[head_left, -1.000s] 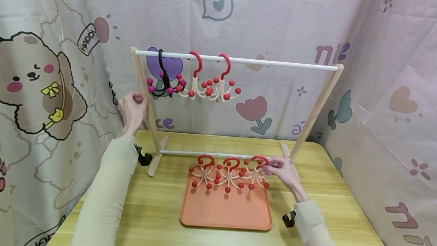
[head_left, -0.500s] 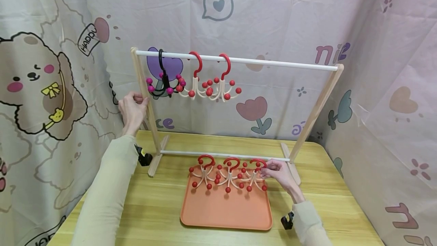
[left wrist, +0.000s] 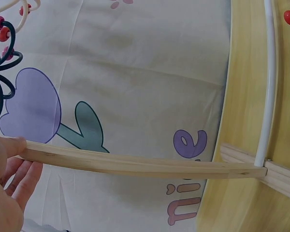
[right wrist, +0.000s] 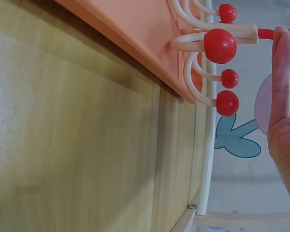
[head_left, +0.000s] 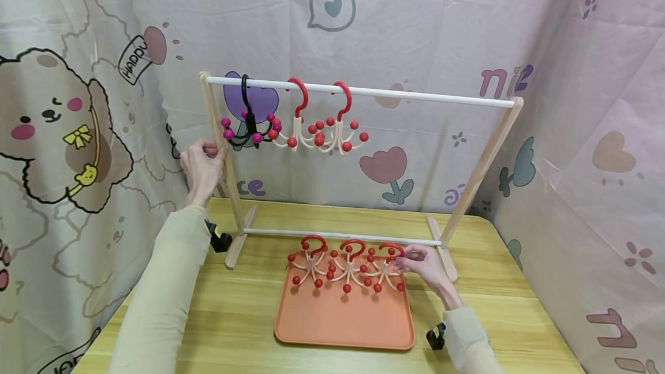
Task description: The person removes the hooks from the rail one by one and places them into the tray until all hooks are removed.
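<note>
Pale printed cloth (head_left: 415, 22) stood behind and at both sides of a wood-grain counter (head_left: 228, 305). A wooden rack (head_left: 481, 173) rose at the counter's far side, with a white top rail (head_left: 415, 96) and a white lower bar (head_left: 332, 236) between its two uprights. Just nearer than the lower bar lay an orange tray (head_left: 345, 322), its near half bare.

A black hanger (head_left: 250, 123) hung by its hook near the left end of the top rail; right of it hung two cream hangers with red hooks, the left one (head_left: 297, 128) and the right one (head_left: 339, 128). Three more cream hangers stood in a row at the tray's far edge: a left-hand hanger (head_left: 312, 262), a middle hanger (head_left: 350, 270) and a right-hand hanger (head_left: 385, 269). Whether the last touched the tray could not be told.

Both hands were closed in a pinch. The left hand (head_left: 201, 166) held the rack's left upright (head_left: 232, 189) between thumb and fingers; the right hand (head_left: 427, 264) pinched the right-hand hanger's red hook (head_left: 392, 247). Small black devices (head_left: 220, 239) sat at the wrists. Smallest were the balls tipping the hangers' curved arms, magenta on the black hanger, red on the cream ones.
</note>
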{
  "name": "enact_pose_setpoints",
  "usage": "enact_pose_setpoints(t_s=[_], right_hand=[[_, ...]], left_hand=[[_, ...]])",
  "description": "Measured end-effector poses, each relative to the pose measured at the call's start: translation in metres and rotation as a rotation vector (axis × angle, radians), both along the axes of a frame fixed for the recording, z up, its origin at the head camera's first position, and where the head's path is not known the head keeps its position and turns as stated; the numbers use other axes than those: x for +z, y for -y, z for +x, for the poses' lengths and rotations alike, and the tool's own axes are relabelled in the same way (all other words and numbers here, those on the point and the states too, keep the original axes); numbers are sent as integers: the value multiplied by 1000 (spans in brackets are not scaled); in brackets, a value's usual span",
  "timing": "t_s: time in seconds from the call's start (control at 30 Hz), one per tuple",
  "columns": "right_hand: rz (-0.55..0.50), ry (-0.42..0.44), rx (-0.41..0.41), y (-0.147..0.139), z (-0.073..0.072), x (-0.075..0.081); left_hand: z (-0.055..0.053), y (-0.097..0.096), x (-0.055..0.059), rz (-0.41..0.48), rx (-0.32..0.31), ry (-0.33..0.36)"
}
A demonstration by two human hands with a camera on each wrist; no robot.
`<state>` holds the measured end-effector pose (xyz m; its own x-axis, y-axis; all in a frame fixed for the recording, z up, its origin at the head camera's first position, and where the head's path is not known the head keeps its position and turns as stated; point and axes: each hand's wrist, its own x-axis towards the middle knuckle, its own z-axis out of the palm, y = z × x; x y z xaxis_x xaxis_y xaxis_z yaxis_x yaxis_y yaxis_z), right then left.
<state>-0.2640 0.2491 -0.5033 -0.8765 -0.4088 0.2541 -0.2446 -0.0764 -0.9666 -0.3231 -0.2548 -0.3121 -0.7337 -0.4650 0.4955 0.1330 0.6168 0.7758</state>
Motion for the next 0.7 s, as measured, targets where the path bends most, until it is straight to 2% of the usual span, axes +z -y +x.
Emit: enact_pose_setpoints(t_s=[0.17,0.7], right_hand=[[-17,-3,23,1,-1,-2],[-11,22,16,2,0,-2]], left_hand=[[-1,0,-1,-4,7,-8],[-2,1,-1,0,3,-18]])
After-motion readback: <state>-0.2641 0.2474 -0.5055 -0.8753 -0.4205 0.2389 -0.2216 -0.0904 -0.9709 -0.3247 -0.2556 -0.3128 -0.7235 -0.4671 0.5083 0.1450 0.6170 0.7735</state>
